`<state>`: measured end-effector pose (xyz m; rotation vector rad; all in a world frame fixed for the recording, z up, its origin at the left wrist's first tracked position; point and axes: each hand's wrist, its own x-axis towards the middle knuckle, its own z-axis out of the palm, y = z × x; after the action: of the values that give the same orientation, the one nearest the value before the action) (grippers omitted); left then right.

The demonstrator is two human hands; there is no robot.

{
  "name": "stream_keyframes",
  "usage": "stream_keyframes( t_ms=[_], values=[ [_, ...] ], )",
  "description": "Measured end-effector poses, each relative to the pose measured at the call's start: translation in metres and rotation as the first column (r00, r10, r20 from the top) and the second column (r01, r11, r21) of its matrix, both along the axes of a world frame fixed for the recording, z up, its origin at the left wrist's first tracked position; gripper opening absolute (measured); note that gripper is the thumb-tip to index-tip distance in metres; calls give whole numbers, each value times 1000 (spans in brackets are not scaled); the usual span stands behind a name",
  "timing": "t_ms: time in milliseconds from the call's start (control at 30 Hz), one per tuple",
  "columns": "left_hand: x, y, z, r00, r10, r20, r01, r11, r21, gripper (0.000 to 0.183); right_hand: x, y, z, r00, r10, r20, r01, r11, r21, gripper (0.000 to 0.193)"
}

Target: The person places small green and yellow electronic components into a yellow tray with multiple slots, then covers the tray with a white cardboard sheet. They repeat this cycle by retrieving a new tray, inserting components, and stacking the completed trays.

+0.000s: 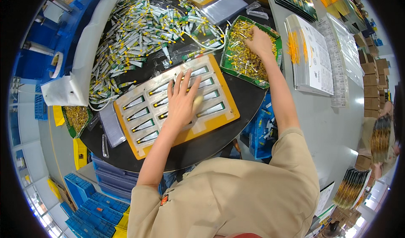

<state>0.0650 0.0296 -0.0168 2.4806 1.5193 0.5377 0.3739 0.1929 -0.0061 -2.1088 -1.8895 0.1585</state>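
Observation:
My left hand (182, 103) lies with fingers stretched and apart over a white tray on a yellow-orange board (230, 105). A pale yellow cover shows at its thumb. Small white-and-green squeeze tubes (140, 114) with yellow tips rest in the tray's slots, and my hand hides some of them. My right hand (258, 43) reaches into a green box (230, 64) full of small yellow-and-silver pieces (247, 61). Its fingers are curled down into the pieces; whatever they grip is too small to make out.
A large heap of loose tubes (139, 35) covers the back left of the round black table (185, 153). Beside the tray lie clear plastic covers (113, 126). A stack of printed cards (310, 61) stands on the grey table at right. Below hangs a blue bin (261, 132) with tubes.

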Motion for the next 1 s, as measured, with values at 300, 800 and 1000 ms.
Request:
stream_keyframes(
  t_ms=[300, 800, 1000],
  values=[
    [3, 22, 24, 983, -77, 168, 83, 996, -33, 47, 43, -68, 31, 875, 110, -471, -69, 992, 104, 16],
    [165, 142, -8, 900, -278, 337, 264, 960, 88, 46, 50, -54, 69, 796, 74, -600, -126, 991, -45, 12],
    [168, 145, -1, 554, -284, 782, 448, 894, 7, 36, 42, -59, 62, 743, 275, -610, -318, 947, 40, 10]
  ],
)
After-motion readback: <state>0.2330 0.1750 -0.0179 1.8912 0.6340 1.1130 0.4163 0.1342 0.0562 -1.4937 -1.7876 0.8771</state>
